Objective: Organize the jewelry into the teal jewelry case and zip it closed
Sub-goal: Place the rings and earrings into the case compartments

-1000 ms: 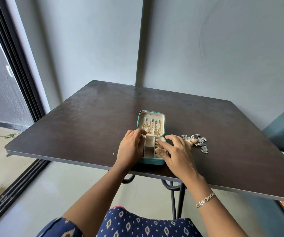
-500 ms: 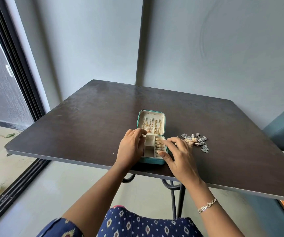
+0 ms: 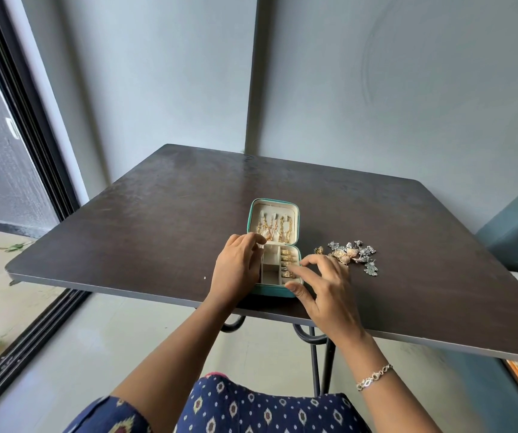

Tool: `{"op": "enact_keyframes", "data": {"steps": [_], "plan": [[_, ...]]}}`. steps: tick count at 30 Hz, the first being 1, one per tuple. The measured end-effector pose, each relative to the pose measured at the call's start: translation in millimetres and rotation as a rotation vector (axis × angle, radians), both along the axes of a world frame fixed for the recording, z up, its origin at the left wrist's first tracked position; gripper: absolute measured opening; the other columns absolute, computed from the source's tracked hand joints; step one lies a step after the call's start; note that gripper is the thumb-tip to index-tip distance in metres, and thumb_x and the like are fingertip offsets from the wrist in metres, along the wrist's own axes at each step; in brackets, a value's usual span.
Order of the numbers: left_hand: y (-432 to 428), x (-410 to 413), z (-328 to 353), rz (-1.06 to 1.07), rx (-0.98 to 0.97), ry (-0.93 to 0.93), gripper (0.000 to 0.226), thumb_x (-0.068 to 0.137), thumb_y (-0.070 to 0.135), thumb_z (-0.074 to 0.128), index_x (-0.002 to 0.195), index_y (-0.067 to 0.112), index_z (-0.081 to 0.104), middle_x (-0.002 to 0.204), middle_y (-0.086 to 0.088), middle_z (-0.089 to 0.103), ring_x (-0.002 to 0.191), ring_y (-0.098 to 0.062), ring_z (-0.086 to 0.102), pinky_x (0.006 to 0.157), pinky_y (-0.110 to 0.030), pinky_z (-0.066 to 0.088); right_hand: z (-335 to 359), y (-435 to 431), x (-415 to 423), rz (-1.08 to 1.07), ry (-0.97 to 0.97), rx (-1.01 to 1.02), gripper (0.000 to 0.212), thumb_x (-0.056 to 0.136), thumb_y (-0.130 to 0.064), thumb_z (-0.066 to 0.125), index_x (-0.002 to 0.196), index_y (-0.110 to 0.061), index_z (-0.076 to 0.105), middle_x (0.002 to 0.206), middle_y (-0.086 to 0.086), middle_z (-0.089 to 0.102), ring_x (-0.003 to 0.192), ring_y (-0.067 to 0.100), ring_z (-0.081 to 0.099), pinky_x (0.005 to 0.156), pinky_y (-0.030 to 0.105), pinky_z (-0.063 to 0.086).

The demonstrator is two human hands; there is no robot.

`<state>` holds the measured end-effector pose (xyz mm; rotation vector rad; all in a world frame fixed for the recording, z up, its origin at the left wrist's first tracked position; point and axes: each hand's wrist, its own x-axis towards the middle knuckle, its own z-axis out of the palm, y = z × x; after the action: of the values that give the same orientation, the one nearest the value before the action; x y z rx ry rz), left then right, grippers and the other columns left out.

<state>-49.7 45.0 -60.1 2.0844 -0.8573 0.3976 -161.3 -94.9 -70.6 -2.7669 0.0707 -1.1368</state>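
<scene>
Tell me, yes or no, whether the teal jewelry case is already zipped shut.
No, the teal jewelry case lies open on the table, its lid folded back with gold chains showing inside.

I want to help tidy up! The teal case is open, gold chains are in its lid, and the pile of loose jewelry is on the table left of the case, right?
Not quite. The head view shows the pile of loose jewelry on the table to the right of the teal case, not the left. The case is open, with gold chains in its lid.
</scene>
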Motion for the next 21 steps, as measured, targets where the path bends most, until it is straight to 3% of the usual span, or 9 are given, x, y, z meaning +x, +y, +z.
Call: {"op": "enact_keyframes", "data": {"steps": [7, 11, 17, 21], "plan": [[0, 0, 0, 0.004, 0.000, -0.014, 0.018, 0.089, 0.011, 0.053, 0.105, 0.008, 0.061, 0.108, -0.007, 0.065, 0.104, -0.021, 0.054, 0.076, -0.022, 0.038, -3, -1, -1, 0.041, 0.012, -0.017, 0.051, 0.092, -0.057, 0.033, 0.096, -0.021, 0.069, 0.094, 0.000, 0.061, 0.090, 0.017, 0.054, 0.078, 0.035, 0.043], [0, -1, 0, -0.001, -0.010, -0.041, 0.014, 0.088, 0.009, 0.055, 0.100, 0.006, 0.062, 0.101, -0.008, 0.066, 0.099, -0.025, 0.056, 0.074, -0.031, 0.045, -2, -1, -2, 0.078, 0.021, 0.037, 0.051, 0.091, -0.057, 0.034, 0.102, -0.020, 0.067, 0.096, -0.001, 0.059, 0.092, 0.015, 0.054, 0.081, 0.032, 0.045], [0, -2, 1, -0.004, -0.004, -0.047, 0.012, 0.089, 0.012, 0.056, 0.097, 0.006, 0.063, 0.102, -0.009, 0.067, 0.103, -0.026, 0.052, 0.073, -0.035, 0.047, -2, -23, -6, 0.098, -0.069, 0.317, 0.038, 0.089, -0.043, 0.048, 0.098, -0.011, 0.068, 0.093, 0.000, 0.060, 0.091, 0.010, 0.055, 0.082, 0.020, 0.043], [0, -2, 1, 0.002, 0.003, -0.023, 0.013, 0.089, 0.014, 0.056, 0.097, 0.007, 0.063, 0.103, -0.007, 0.066, 0.105, -0.024, 0.050, 0.075, -0.035, 0.046, -3, -52, -17, 0.059, -0.074, 0.506, 0.024, 0.082, -0.031, 0.055, 0.091, -0.013, 0.068, 0.093, -0.010, 0.059, 0.090, 0.003, 0.056, 0.078, 0.015, 0.045]]}}
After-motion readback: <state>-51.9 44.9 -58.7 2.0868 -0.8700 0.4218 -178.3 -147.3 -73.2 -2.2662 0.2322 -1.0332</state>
